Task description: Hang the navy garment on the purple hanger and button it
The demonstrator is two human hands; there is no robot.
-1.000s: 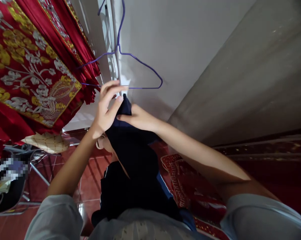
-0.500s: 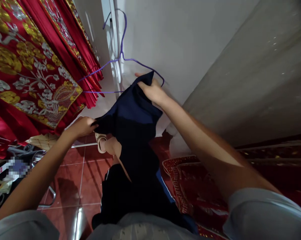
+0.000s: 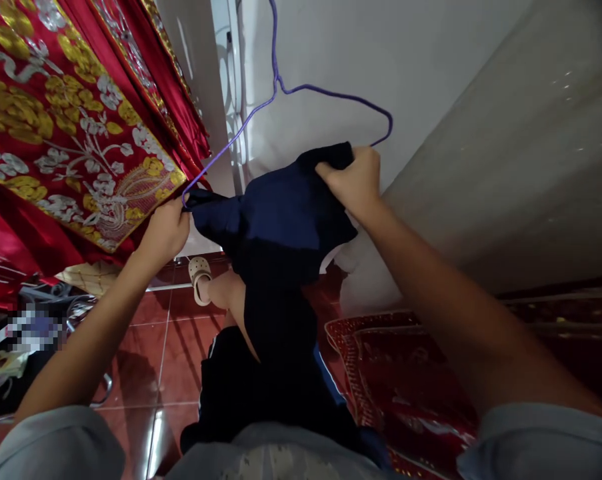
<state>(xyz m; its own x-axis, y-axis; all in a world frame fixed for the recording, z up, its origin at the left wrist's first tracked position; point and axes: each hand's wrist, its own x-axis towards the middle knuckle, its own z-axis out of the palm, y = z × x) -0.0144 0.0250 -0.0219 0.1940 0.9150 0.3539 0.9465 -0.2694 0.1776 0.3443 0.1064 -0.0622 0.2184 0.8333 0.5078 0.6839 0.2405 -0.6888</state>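
A dark navy garment (image 3: 291,213) is stretched by its upper edge between my two hands, its lower part hanging against my dark shorts. Its exact kind does not show. My left hand (image 3: 168,227) is closed on the garment's left end, close to the left corner of a purple wire hanger (image 3: 231,143). My right hand (image 3: 358,180) pinches the right end of the edge, thumb in front. The hanger stands behind the cloth; its lower bar is hidden, and its right corner rises above my right hand.
Red cloth with gold and silver embroidery (image 3: 81,133) hangs at the left. Behind the hanger is a pale wall (image 3: 405,53). A patterned red carpet (image 3: 405,373) lies at the right on red floor tiles (image 3: 135,367). A cluttered black surface (image 3: 1,373) is at lower left.
The hanger has shifted right and closer in view, its left corner now at my left hand. My left hand has risen; my right hand has moved right, pulling the garment's edge wider.
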